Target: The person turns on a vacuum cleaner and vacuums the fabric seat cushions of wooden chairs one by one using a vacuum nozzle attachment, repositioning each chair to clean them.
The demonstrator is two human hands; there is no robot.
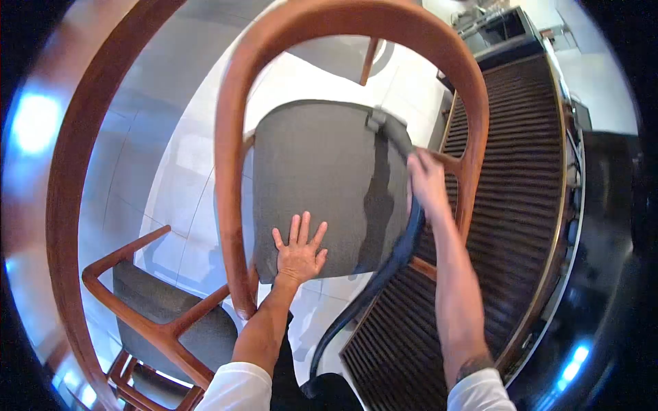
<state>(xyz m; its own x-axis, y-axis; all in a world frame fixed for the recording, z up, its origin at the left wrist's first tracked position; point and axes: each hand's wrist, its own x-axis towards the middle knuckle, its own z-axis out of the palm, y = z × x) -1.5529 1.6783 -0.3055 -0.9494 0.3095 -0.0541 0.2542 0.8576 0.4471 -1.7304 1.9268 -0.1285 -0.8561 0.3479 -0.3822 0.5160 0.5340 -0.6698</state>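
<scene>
A grey cushioned seat [315,164] belongs to a chair with a curved wooden frame [236,89] around it. My left hand [298,253] lies flat on the seat's near part, fingers spread, holding nothing. At the seat's right edge, my right hand [428,181] is closed around a dark vacuum hose handle [397,137], whose small nozzle [376,119] touches the far right part of the seat. From that hand the dark hose [370,291] curves down toward my lap. The handle casts a dark shadow across the seat.
Another wooden chair with a grey seat [205,335] stands at the lower left. A curved wooden edge [65,185] runs along the left. On the right is a dark slatted cabinet [507,178], with a black appliance [500,34] beyond it. Pale tiles [185,171] cover the floor.
</scene>
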